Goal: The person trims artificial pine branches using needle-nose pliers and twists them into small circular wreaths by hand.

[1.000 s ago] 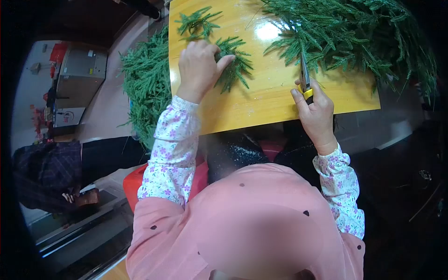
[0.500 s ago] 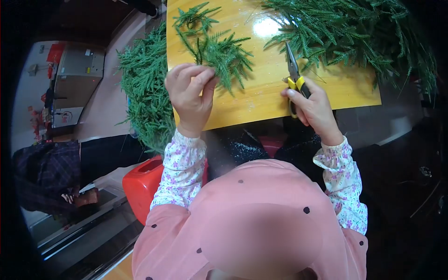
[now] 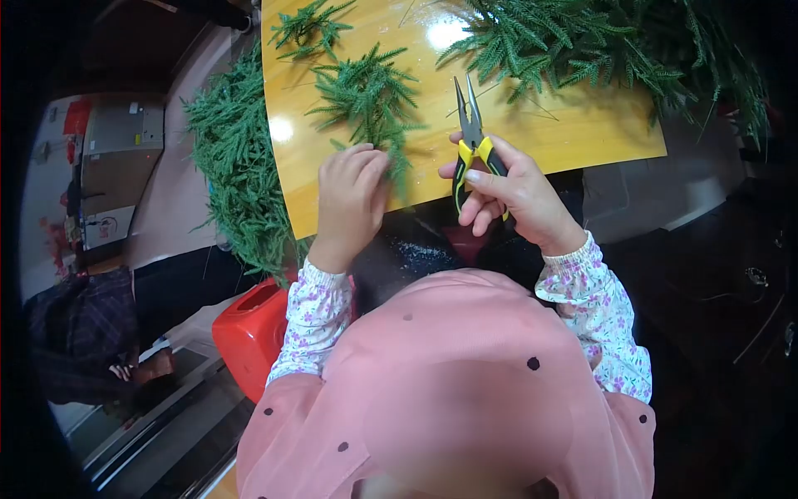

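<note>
My left hand is closed at the lower end of a green needle sprig, near the front edge of the yellow table. In my right hand are long-nose pliers with yellow and black handles. Their jaws stand apart and point away from me, with nothing between them. A smaller green sprig lies beyond the one at my left hand. A large heap of green branches covers the far right of the table.
Another green pile stands left of the table. A red stool is by my left elbow. At the far left is a person in a dark checked top. A cabinet stands beyond.
The pliers have moved left, away from the large heap, and their jaws have opened. My left hand has drawn back towards me, and the sprig by it has shifted nearer the front edge.
</note>
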A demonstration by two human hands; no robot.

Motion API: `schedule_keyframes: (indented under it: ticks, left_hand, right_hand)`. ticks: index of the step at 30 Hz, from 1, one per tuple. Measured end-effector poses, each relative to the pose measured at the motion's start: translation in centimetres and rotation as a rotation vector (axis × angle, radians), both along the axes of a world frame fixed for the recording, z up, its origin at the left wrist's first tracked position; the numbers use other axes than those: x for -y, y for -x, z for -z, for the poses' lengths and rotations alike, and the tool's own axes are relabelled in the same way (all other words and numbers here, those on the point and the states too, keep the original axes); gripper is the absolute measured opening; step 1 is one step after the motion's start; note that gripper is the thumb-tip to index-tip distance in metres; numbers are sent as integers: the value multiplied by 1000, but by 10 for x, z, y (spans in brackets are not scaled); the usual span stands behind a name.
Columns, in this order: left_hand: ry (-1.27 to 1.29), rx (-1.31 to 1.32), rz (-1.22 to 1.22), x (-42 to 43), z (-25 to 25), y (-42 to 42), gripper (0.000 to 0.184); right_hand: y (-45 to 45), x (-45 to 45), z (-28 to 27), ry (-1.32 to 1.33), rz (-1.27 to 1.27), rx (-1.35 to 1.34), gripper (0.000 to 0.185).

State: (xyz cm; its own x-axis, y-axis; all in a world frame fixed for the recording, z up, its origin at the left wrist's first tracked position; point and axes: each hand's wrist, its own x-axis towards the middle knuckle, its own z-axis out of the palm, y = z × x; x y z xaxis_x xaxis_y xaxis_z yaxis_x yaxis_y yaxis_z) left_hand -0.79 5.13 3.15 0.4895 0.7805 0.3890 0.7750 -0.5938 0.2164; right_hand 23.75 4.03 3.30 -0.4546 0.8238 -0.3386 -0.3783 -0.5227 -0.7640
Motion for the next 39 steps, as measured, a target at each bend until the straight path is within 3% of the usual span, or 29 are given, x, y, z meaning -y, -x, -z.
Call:
schedule_keyframes:
  ticks: [6,9,10,13,16,19,20,24,33,39]
  left_hand:
    - [-115,260,-157,-4,-17,-11,11]
    - [103,17,-277,-8,-12,-24,18]
    - [39,23,-274,-10,-5,-29,26]
    - [-26,17,-257,-14,9,-34,23]
    - [78,132,-271,-9,16,-27,19]
    - [551,349,-461,0,5,-17,12]
    - [699,620,-367,4,13,-8,12]
    - [902,1112,-285,19,-16,-16,23]
    - [1168,1323,-271,28,-23,-16,30]
    - [1133,1405,-194,32,-22,-18,36]
  right_hand:
    - [3,0,4,-24,-15,98,46]
    - [10,3,8,-45,-11,178,47]
    - [11,4,9,-67,-15,224,48]
    - [11,8,7,-123,-7,315,48]
    - [10,11,3,-205,-17,438,46]
    - [9,13,1,-406,-28,618,45]
    - [9,15,2,-538,-21,710,46]
    - [14,18,-3,-940,124,964,47]
    - [13,23,-15,-1032,148,1184,55]
    - [13,28,-20,-1068,69,1253,66]
